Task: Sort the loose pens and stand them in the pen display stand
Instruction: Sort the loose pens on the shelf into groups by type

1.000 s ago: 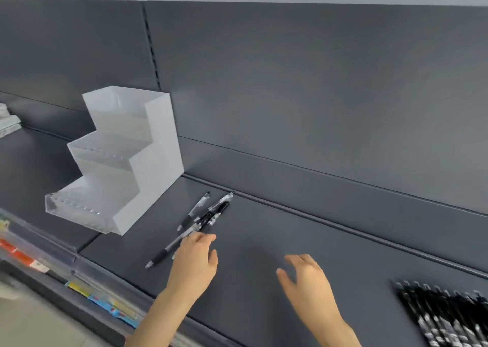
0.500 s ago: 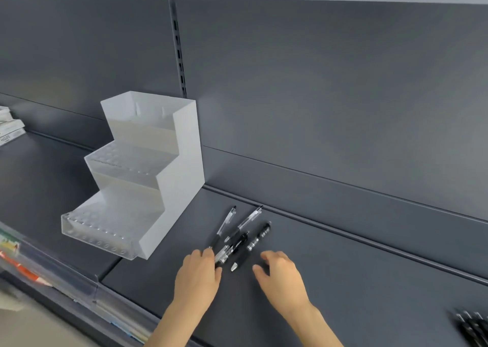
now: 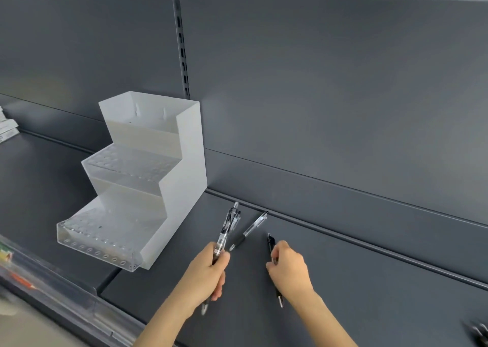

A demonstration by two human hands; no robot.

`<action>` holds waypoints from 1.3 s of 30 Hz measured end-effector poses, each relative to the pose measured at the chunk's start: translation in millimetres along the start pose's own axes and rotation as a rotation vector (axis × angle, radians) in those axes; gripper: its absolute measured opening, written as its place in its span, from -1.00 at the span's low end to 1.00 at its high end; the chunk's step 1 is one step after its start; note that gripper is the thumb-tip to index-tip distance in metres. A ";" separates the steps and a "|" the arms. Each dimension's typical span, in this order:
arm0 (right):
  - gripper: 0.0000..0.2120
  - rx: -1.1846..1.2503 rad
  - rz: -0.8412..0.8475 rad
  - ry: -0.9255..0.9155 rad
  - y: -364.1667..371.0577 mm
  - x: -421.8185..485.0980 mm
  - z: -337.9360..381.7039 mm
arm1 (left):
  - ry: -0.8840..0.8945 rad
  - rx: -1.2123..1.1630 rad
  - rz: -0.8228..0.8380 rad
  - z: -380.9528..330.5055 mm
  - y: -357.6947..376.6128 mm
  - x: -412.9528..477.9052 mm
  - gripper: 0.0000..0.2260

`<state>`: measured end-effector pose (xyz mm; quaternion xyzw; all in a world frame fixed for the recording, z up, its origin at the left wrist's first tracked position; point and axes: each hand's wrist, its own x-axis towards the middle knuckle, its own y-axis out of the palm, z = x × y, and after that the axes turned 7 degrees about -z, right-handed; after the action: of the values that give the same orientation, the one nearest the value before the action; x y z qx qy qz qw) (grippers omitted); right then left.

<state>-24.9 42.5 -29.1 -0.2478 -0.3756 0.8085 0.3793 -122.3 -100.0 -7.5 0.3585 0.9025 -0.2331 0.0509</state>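
On the dark grey shelf (image 3: pixel 343 280), at nine o'clock from the middle of our view, the white pen display stand (image 3: pixel 148 183) rises in three steps. Its two lower steps are drilled with rows of holes, and its tall end sits against the back panel (image 3: pixel 317 95).

Print on the flat boxes (image 3: pixel 6 128) at the far nine-o'clock edge is too small for us to read. The coloured tags in the shelf-edge strip (image 3: pixel 39 286) at seven o'clock are too blurred to read.

Our left hand (image 3: pixel 208 272) grasps a bundle of clear pens (image 3: pixel 228 225), fingers curled round the barrels. We count at least two; where they overlap we cannot tell more. Their clip ends point to twelve o'clock, just right of the stand's side wall.

One loose pen (image 3: pixel 249 230) lies flat on the shelf between our hands, slanting toward one o'clock. Our right hand (image 3: pixel 289 272) pinches one black pen (image 3: pixel 271 243), tip toward six o'clock.

At the five-o'clock corner, a blurred cluster of dark pens (image 3: pixel 479 332) lies well apart.
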 end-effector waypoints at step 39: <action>-0.84 0.683 0.225 0.292 -23.1 4.1 -12.0 | -0.067 -0.021 0.099 -22.3 27.8 45.7 -0.89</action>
<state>-9.3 60.8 -18.3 -0.2594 0.0029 0.8798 0.3984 -135.6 -43.7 -10.3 0.3944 0.8838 -0.2327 0.0963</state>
